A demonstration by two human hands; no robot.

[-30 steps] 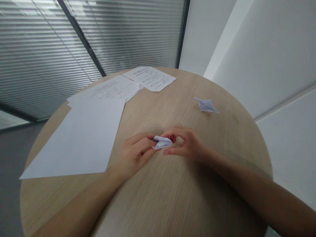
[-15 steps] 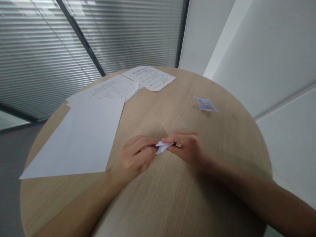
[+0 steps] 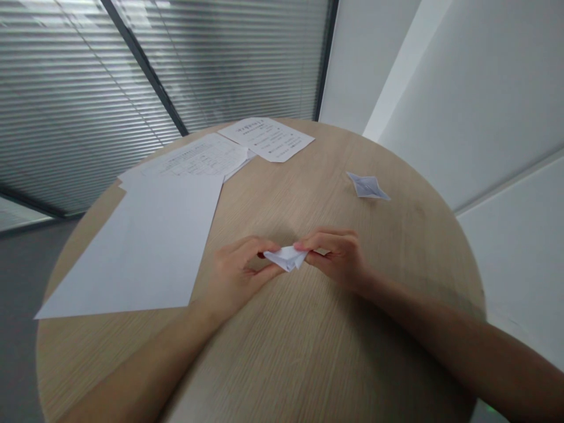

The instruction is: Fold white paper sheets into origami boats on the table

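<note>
A small folded piece of white paper [image 3: 287, 257] is held just above the tabletop between my two hands. My right hand [image 3: 338, 257] is closed, its thumb and fingertips pinching the right end of the paper. My left hand [image 3: 240, 269] has its fingers at the upper left edge and its thumb beneath, closed around the left end. A pointed fold spreads to the left and a smaller flap points down near the middle. Further back on the right lies a folded paper boat [image 3: 369, 187], touched by neither hand.
All of this is on a round wooden table [image 3: 282, 352]. A large blank sheet [image 3: 145, 247] lies at the left, overlapping printed papers [image 3: 198, 155]. Another printed sheet [image 3: 267, 140] lies at the back. Window blinds [image 3: 247, 59] and a white wall [image 3: 493, 106] stand behind the table.
The left fingers have spread and shifted along the folded paper, showing more of its left side. The paper is turned, its flap now pointing down. My right hand has barely moved.
</note>
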